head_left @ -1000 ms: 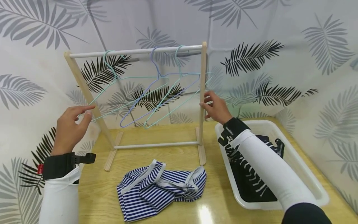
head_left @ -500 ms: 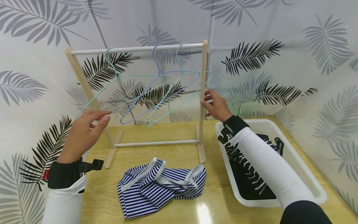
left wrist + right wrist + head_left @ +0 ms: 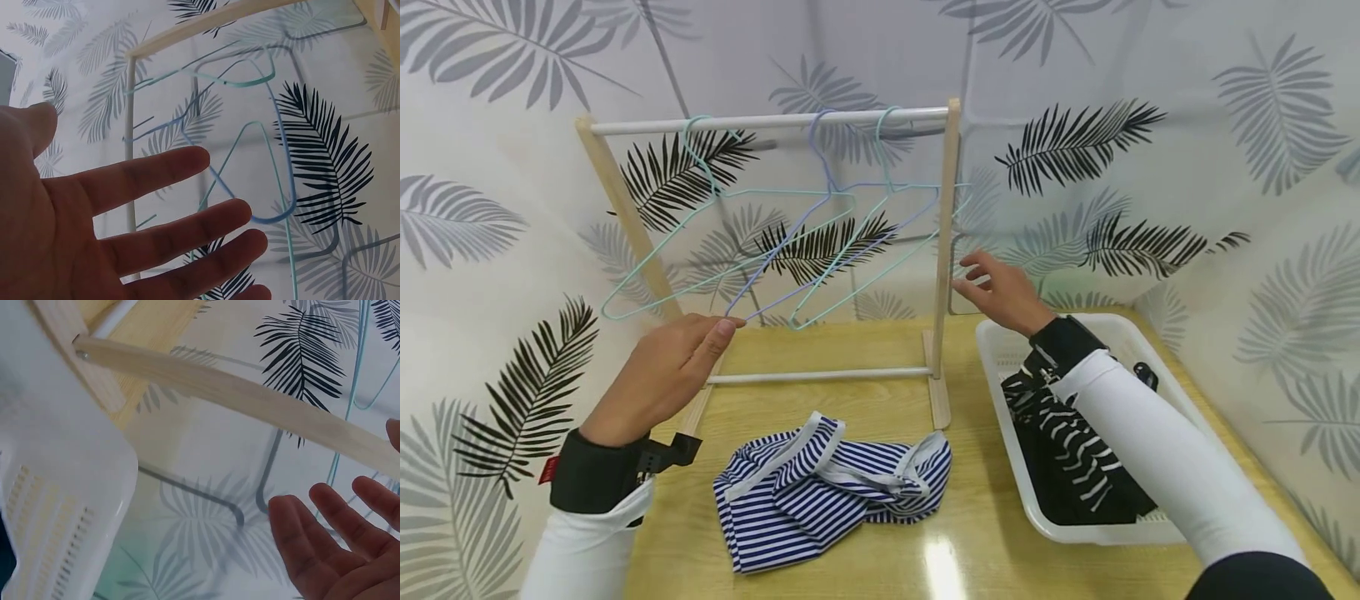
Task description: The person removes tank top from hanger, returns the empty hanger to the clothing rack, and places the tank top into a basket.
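Observation:
A small wooden clothes rack (image 3: 942, 250) carries two mint-green hangers and a blue one on its white top bar. My left hand (image 3: 666, 367) is by the lower left corner of the blue hanger (image 3: 786, 242); in the left wrist view its fingers (image 3: 181, 231) are spread and straight, holding nothing. Left of that hangs one mint hanger (image 3: 655, 250), and the other mint hanger (image 3: 844, 258) hangs to the right. My right hand (image 3: 1003, 292) is just right of the rack's right post, apart from it, with fingers loosely bent and nothing in them.
A blue-and-white striped garment (image 3: 827, 500) lies crumpled on the wooden table (image 3: 985, 558) before the rack. At the right stands a white basket (image 3: 1037, 517) holding black and striped clothes (image 3: 1075, 450), partly under my right arm. A leaf-patterned cloth (image 3: 1075, 67) hangs behind.
My left hand has moved right, from the left mint hanger's corner to the blue hanger's. My right hand has come away from the right post, slightly rightward.

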Demonstrator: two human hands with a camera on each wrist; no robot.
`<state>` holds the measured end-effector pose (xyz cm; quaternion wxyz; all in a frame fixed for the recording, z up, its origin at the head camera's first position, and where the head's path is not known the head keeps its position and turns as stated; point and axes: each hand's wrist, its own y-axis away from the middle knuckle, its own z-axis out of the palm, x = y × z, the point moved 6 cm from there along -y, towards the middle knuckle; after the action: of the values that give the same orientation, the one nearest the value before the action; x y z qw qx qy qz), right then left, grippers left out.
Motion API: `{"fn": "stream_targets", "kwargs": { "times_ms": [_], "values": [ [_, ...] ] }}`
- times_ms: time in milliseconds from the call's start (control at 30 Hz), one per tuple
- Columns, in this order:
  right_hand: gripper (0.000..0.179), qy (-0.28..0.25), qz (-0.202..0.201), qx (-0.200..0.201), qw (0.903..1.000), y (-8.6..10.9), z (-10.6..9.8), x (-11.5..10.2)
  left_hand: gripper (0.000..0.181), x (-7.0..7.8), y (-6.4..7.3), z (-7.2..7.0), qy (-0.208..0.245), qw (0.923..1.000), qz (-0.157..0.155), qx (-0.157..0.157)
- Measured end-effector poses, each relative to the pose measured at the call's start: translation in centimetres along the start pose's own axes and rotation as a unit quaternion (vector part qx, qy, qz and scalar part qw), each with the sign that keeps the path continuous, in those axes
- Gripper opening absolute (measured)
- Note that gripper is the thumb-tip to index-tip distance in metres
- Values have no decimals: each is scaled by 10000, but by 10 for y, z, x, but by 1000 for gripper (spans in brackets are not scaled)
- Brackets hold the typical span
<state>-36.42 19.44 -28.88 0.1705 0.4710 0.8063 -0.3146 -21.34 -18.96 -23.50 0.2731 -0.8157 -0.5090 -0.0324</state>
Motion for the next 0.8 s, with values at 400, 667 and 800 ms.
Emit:
{"fn": "stream_targets", "kwargs": {
  "times_ms": [400,667,800],
  "values": [
    [57,857,11,-262,9960,52,-41,2,50,11,9,29,73,9979,40,-639],
    [61,1678,-89,-66,9858,88,-59,1,53,16,12,50,-122,9978,215,-615],
    [62,1918,-193,69,9812,98,-61,5,56,16,13,62,-160,9976,243,-632]
  ]
}}
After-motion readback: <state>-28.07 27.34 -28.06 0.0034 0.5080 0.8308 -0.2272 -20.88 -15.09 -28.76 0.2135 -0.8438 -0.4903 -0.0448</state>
